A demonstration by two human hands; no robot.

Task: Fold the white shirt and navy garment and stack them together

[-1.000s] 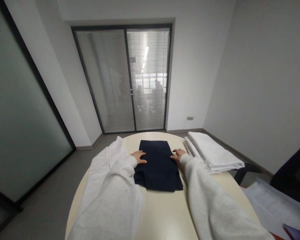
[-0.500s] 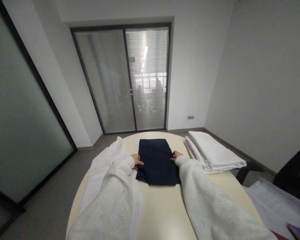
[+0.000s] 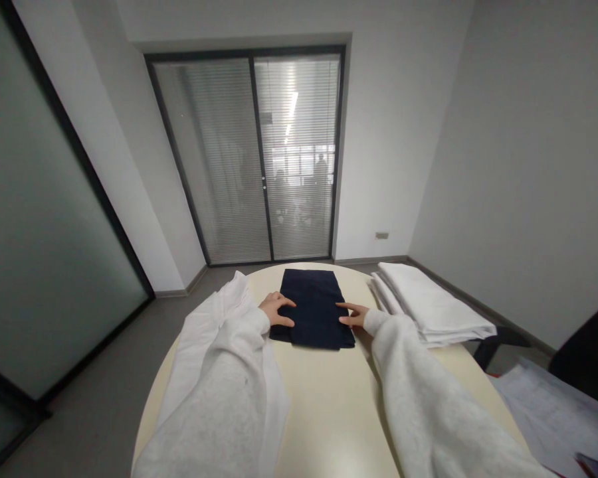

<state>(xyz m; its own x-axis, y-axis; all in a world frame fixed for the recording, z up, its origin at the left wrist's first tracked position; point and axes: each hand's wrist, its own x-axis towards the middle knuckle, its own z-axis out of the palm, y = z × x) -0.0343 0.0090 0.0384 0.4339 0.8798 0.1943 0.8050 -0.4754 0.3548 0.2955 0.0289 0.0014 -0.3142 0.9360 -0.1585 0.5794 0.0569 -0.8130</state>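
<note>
A folded dark navy cloth (image 3: 315,312) lies flat near the far edge of the round table. My left hand (image 3: 278,309) rests at its left side, thumb and fingers apart, fingertips touching the fabric. On the opposite side my right hand (image 3: 353,315) touches the cloth's edge, its fingers also spread. Neither hand is closed around the fabric. Under and beside my left sleeve a white cloth (image 3: 199,345) is spread out, partly hidden by the arm.
A stack of folded white cloth (image 3: 428,299) sits at the table's right edge. The pale table (image 3: 329,411) curves away on both sides. Papers (image 3: 553,405) and a dark chair (image 3: 588,338) are at the right. Glass doors (image 3: 249,159) stand beyond.
The navy cloth has shifted slightly away from me, and its near edge lies farther off. Both hands have loosened from its side edges, with fingers now spread.
</note>
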